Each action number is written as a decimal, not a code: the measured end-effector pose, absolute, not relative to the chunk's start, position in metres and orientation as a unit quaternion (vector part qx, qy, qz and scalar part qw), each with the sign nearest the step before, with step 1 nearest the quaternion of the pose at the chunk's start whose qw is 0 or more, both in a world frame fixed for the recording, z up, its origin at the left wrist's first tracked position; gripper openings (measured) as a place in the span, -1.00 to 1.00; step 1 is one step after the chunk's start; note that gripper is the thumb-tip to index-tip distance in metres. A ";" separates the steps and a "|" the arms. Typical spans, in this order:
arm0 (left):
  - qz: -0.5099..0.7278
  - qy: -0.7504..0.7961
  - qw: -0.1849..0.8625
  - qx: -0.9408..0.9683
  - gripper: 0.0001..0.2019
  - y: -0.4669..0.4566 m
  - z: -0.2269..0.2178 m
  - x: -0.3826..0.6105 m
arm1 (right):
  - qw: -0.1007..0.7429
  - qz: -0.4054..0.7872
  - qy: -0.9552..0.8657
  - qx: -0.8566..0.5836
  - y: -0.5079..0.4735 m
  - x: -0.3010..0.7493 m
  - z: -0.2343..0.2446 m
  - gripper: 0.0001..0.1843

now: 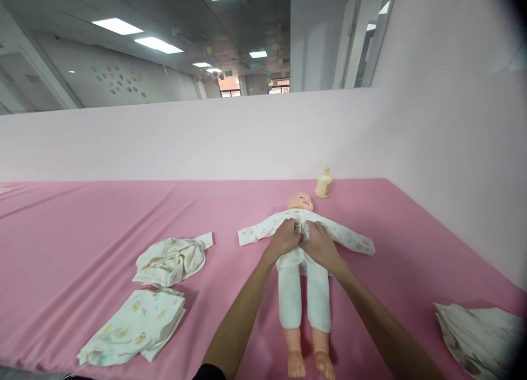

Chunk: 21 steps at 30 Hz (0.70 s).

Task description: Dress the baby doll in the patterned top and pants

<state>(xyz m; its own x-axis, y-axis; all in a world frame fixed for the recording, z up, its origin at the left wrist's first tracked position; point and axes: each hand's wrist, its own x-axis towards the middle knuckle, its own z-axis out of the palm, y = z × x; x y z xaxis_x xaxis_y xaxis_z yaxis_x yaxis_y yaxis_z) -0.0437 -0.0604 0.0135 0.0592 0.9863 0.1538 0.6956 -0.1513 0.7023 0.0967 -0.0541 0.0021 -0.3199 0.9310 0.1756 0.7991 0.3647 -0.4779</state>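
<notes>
A baby doll [295, 353] lies on its back, feet toward me, in white pants [290, 297] and a white patterned long-sleeved top [349, 237]. Both sleeves spread out to the sides. At the front of the top, over the doll's chest, my left hand [285, 238] pinches the fabric with closed fingers. Beside it, my right hand [320, 242] grips the same top, its fingers curled at the front opening. The two hands nearly meet. Whatever small part of the fabric sits between the fingertips is hidden.
A pink sheet [230, 308] covers the surface. Crumpled patterned clothing [171, 259] and a folded patterned garment [138, 325] lie at left. A pale yellow pump bottle [324, 184] stands beyond the doll's head. White folded cloth [480, 333] lies at right. A white wall [185, 144] borders the back.
</notes>
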 end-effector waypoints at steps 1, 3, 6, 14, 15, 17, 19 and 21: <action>0.301 0.624 0.196 0.694 -0.83 -0.066 0.013 -0.042 | 0.199 0.121 -0.804 -0.547 -0.057 0.094 0.003 -0.68; 0.280 0.659 0.140 0.684 -0.72 -0.075 0.010 -0.039 | 0.182 0.068 -0.812 -0.550 -0.060 0.090 0.003 -0.73; 0.248 0.683 0.104 0.679 -0.68 -0.082 0.002 -0.036 | 0.173 0.032 -0.816 -0.551 -0.061 0.089 0.003 -0.74; 0.239 0.658 0.027 0.714 -0.70 -0.090 -0.013 -0.027 | 0.148 0.080 -0.822 -0.545 -0.049 0.114 0.014 -0.76; 0.230 0.658 0.010 0.717 -0.68 -0.091 -0.013 -0.025 | 0.144 0.081 -0.823 -0.544 -0.047 0.116 0.015 -0.77; 0.209 0.661 -0.021 0.721 -0.68 -0.092 -0.014 -0.019 | 0.135 0.081 -0.826 -0.541 -0.046 0.119 0.018 -0.80; 0.197 0.662 -0.049 0.722 -0.70 -0.091 -0.017 -0.016 | 0.124 0.078 -0.827 -0.543 -0.046 0.121 0.020 -0.85; 0.197 0.658 -0.073 0.724 -0.78 -0.089 -0.021 -0.014 | 0.117 0.070 -0.824 -0.551 -0.048 0.124 0.023 -0.90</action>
